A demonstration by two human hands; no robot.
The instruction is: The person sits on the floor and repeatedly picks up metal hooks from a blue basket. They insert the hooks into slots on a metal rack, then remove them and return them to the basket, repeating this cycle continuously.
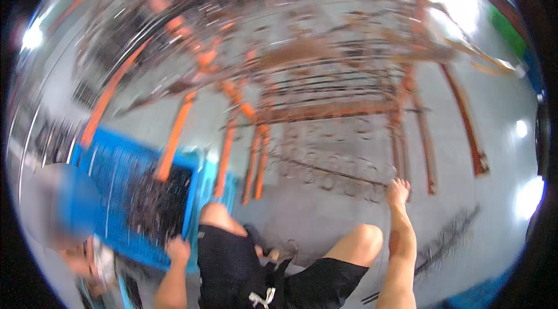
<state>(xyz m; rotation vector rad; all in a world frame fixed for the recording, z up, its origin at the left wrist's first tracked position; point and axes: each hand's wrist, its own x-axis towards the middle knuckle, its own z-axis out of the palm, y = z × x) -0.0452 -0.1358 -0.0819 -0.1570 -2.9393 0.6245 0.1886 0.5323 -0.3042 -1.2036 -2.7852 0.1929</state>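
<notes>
head view, blurred by motion: the right hand point(397, 191) is raised at the right end of a thin dark rod point(332, 171), its fingers pointing away from the body; whether they close on the rod or only lie against it, i cannot tell. the rod slants below the front crossbar of an orange metal rack point(328, 112), its right end near the rack's right legs, and blurred ring-shaped pieces point(327, 183) show along it.

the left hand point(178, 248) is at the near right corner of a blue plastic crate point(190, 207), fingers seemingly curled; i cannot tell if it grips the rim. dark thin pieces point(160, 201) lie heaped toward the crate's right edge. a teal crate point(225, 184) sits just beyond that edge.

at the crate's left edge is another person point(78, 259), partly in view. a dark bristly strip point(447, 240) lies on the grey floor point(500, 198), right of the right forearm. black shorts point(229, 262) show between the forearms.
</notes>
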